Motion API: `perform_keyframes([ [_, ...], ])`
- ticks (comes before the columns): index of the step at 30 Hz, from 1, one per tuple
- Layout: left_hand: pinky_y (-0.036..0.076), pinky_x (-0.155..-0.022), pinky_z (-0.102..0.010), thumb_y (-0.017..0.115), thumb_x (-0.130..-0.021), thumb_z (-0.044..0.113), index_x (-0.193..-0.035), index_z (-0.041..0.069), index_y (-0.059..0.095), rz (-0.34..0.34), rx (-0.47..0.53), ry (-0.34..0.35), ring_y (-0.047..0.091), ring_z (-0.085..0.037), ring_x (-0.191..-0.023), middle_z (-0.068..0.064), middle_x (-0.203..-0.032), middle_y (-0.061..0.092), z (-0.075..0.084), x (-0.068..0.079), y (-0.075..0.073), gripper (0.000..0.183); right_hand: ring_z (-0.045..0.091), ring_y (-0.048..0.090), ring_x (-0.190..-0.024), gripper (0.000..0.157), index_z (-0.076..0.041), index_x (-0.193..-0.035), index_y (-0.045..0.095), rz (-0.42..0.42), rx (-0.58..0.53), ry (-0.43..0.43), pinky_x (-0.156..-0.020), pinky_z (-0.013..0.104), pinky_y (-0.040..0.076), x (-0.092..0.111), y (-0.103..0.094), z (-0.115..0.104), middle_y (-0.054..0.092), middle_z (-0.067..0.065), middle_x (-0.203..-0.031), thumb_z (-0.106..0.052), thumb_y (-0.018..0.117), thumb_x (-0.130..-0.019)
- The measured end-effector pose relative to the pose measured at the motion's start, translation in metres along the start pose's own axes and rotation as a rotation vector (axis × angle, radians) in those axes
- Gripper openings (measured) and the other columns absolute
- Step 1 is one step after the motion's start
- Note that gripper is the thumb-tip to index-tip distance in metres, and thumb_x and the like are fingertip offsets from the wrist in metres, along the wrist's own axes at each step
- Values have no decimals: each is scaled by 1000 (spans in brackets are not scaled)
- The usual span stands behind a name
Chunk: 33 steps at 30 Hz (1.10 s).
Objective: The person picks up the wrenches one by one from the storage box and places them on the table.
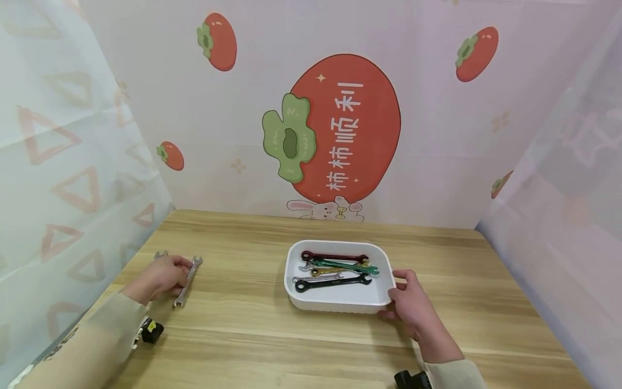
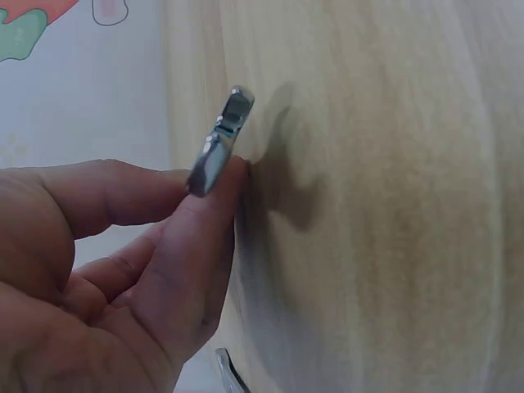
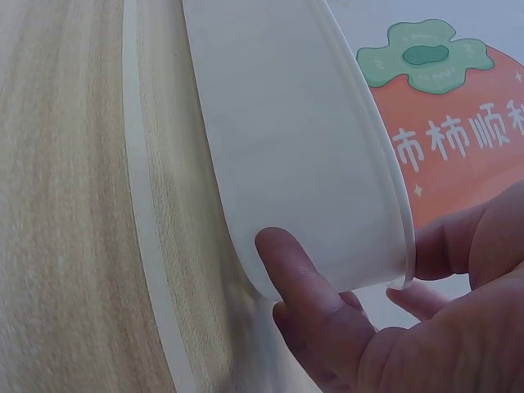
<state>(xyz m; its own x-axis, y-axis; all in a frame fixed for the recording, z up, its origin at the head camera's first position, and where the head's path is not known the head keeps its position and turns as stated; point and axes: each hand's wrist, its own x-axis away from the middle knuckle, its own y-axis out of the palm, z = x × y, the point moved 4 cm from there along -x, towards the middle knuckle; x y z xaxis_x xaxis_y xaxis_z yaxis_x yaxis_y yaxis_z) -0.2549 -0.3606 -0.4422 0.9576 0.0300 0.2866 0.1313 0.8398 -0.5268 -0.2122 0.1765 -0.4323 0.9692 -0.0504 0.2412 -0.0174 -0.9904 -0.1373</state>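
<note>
In the head view my left hand (image 1: pixel 165 276) is at the left of the table, pinching a silver open-ended wrench (image 1: pixel 190 281) between thumb and fingers. The left wrist view shows one end of that wrench (image 2: pixel 219 147) raised off the wood, its shadow beside it. A second silver wrench (image 1: pixel 159 254) lies behind the hand, mostly hidden. My right hand (image 1: pixel 414 305) grips the right end of a white plastic tray (image 1: pixel 335 307), fingers and thumb about its wall and rim. Inside lie several wrenches: a dark red one (image 1: pixel 335 257), a green one (image 1: pixel 342 265), a black one (image 1: pixel 332 282), plus gold and silver ones.
The wood-grain table (image 1: pixel 233 324) meets a printed cloth backdrop (image 1: pixel 427 178) at its far edge. Cloth side walls stand at the left (image 1: pixel 73 162) and right (image 1: pixel 568 216). A stretch of wood separates the tray from the left hand.
</note>
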Motion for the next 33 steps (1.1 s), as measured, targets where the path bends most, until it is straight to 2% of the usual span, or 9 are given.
perform_keyframes([
  [8,55,-58,-34,62,-80,-10,-122,-18,51,32,-107,-12,60,-21,-64,-17,-88,60,-1,0,-3,44,39,63,-95,50,0,-149,21,1,11,0,-71,50,58,-1,0,2,35,34,-134,4,36,-102],
  [14,54,-55,-32,74,-80,-1,-109,-15,59,56,-281,19,61,-18,-56,-12,-80,62,-1,0,-7,36,40,63,-97,49,0,-148,21,-3,7,-4,-71,50,58,-1,0,1,35,34,-134,4,35,-102],
  [17,53,-53,-33,76,-83,6,-100,-11,61,75,-309,21,59,-17,-53,-10,-75,61,-2,0,-10,28,41,62,-98,49,0,-148,20,-5,6,-4,-71,50,58,0,0,1,35,34,-134,4,35,-102],
  [19,52,-53,-32,71,-92,18,-96,-9,60,70,-239,-10,58,-16,-53,-7,-69,59,-4,0,-12,29,41,62,-99,49,0,-149,20,-6,6,-3,-71,50,58,-1,0,1,35,34,-134,4,35,-102],
  [22,56,-59,-34,52,-102,46,-105,-11,58,31,30,-72,63,-19,-60,-7,-74,62,-6,1,-11,57,41,62,-99,50,0,-149,20,-5,6,-1,-71,50,58,-1,1,2,35,34,-134,4,35,-101],
  [24,59,-64,-36,37,-101,61,-116,-16,52,-8,224,-122,67,-24,-67,-11,-82,66,-5,4,-9,80,41,62,-98,50,0,-149,20,-3,7,2,-71,50,58,-1,1,2,35,34,-133,4,35,-101],
  [26,59,-70,-40,26,-98,69,-126,-20,44,-60,341,-152,70,-29,-75,-16,-92,67,-3,7,-6,95,41,62,-98,50,0,-149,20,-2,8,3,-71,50,58,-1,1,2,35,34,-133,4,35,-101],
  [29,59,-72,-43,16,-96,73,-129,-23,40,-112,335,-163,70,-32,-77,-20,-95,67,0,9,-5,104,40,62,-97,50,0,-149,20,1,10,3,-71,50,58,-1,1,2,35,35,-133,4,35,-101],
  [33,58,-74,-45,8,-92,76,-131,-24,38,-108,295,-162,70,-32,-80,-19,-96,67,-4,6,-13,111,40,63,-98,49,0,-149,20,3,12,4,-71,50,58,-1,0,2,35,35,-134,4,35,-102],
])
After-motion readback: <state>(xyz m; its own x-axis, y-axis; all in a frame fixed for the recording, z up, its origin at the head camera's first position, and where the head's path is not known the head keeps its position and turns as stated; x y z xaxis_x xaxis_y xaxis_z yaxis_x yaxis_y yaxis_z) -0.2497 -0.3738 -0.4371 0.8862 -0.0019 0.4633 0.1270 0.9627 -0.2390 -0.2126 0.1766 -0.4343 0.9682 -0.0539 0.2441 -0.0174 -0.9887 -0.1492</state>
